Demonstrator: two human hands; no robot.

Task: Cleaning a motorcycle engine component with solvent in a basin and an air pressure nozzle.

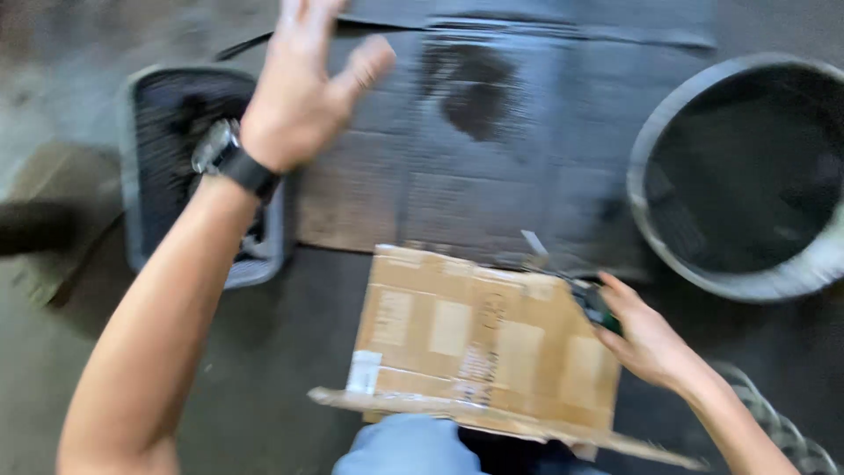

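Left hand (303, 84): raised well forward of the body, palm turned away from the camera, fingers spread and extended, thumb out to the right. Fingertips run past the upper frame edge. Motion blur present. Left forearm bare, extended diagonally up from the lower left, with a dark-strapped wristwatch (224, 154) at the wrist. Right hand (642, 339): low and nearer the body, well apart from the left, fingers curled inward to the left. Right forearm bare, entering from the lower right corner.
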